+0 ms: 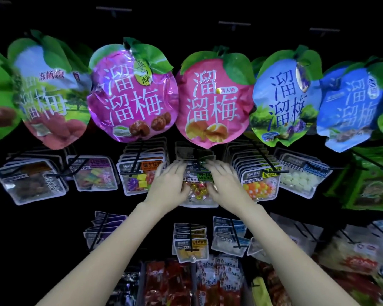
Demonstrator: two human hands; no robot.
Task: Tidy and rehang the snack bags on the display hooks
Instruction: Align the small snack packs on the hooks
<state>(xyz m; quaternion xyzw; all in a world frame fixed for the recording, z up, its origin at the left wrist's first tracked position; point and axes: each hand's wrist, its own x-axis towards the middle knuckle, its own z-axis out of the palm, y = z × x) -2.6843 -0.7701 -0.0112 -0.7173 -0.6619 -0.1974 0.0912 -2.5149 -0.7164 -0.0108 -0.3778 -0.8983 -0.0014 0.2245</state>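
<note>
Your left hand (171,184) and right hand (224,184) are both up at the middle row of the display, flanking one clear candy bag (197,191) that hangs on a black hook (199,166) at the centre of that row. The fingers (177,167) of your left hand lie fairly straight and close together along the bag's left edge, and your right hand mirrors this on the right edge. Both hands touch the bag, but whether either thumb is hooked round it you cannot tell, since the palms face away from the camera. The bag holds red and yellow wrapped sweets and carries a green label near its top (the print is too blurred to read).

Just left of it hangs a bag of mixed purple, yellow and red cubes (139,180), and just right a bag of orange, yellow and white pieces (260,184). Above, along the top row, hang big plum-shaped bags: a magenta one (132,93) and a pink one (215,102) sit directly over your hands. Below, a yellow-filled bag (191,248) hangs on the lower row.
</note>
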